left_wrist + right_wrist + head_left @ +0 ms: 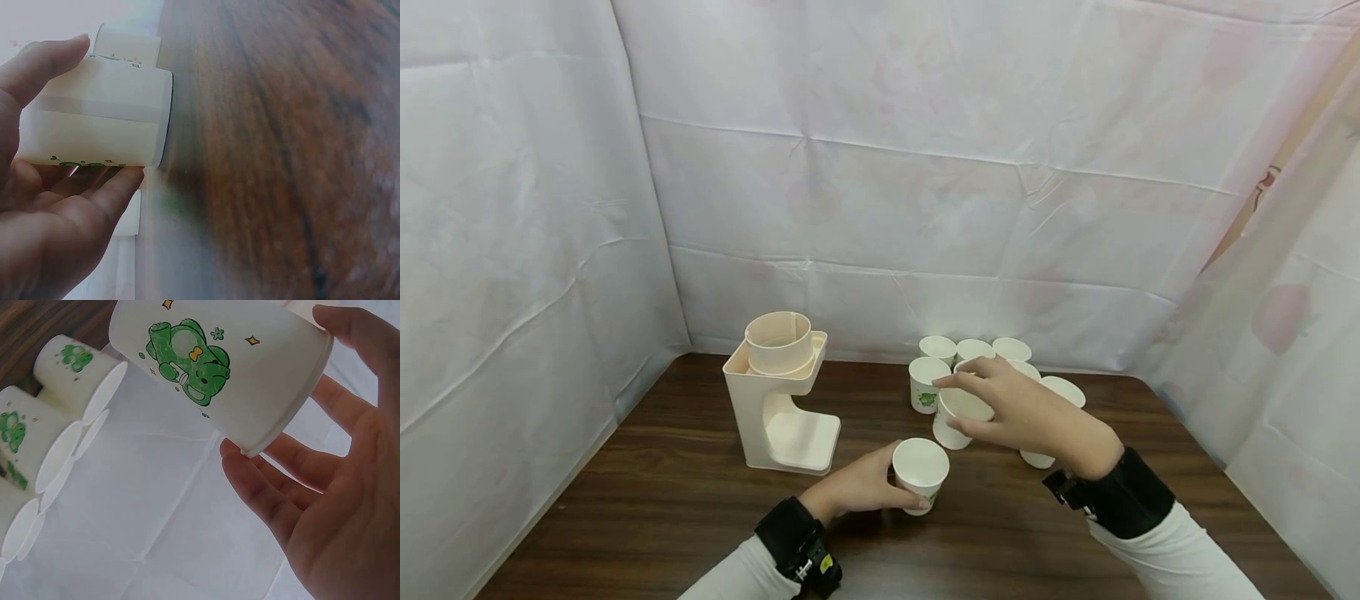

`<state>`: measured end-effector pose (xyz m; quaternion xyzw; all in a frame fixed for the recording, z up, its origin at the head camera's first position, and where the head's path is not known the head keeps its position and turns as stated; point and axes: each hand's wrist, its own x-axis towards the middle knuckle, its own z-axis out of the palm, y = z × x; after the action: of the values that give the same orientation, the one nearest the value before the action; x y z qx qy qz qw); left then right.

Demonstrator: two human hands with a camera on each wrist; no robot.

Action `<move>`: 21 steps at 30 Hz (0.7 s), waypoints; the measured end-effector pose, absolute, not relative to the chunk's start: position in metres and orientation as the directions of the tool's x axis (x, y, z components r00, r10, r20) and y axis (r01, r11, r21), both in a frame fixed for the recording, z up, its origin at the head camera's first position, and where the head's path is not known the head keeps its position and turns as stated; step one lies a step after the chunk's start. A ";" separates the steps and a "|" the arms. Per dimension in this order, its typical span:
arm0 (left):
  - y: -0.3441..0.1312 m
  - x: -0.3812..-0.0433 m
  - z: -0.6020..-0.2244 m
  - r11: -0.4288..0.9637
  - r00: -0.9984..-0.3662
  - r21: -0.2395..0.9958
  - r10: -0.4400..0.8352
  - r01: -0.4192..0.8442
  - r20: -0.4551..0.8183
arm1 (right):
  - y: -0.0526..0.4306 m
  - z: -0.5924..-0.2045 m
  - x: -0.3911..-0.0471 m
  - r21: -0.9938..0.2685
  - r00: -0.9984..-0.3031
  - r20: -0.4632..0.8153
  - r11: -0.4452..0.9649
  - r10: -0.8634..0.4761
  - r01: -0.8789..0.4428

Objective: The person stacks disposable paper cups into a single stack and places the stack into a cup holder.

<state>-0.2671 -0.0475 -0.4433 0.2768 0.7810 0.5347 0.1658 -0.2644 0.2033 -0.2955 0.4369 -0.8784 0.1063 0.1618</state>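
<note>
My left hand [868, 483] holds a white paper cup [921, 463], mouth up, low over the front of the table. The left wrist view shows thumb and fingers of the left hand [69, 194] on opposite sides of that cup [100, 94]. My right hand [1011, 408] spreads its fingers about the rim of another paper cup [952, 429] at the front of a group. In the right wrist view, this cup [250, 369] carries a green bear print; thumb and fingertips of the right hand [337, 462] lie close to its rim, without a clear grip.
Several more paper cups [923, 385] stand upright in close rows behind and beside the right hand. To the left stands a cream-coloured stand [748, 417] with a round holder [778, 354] on top and a flat base. White cloth [880, 208] hangs behind the dark wooden table [662, 500].
</note>
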 end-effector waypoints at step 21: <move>-0.048 -0.265 -0.441 0.287 -0.786 0.922 0.617 0.258 0.028 | 0.180 -0.308 -0.246 -0.117 -0.537 0.308 0.529 -0.785 -0.840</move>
<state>-0.2648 -0.0477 -0.4406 0.2792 0.7839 0.5277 0.1702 -0.2455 0.1796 -0.3080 0.4684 -0.8676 0.1263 0.1092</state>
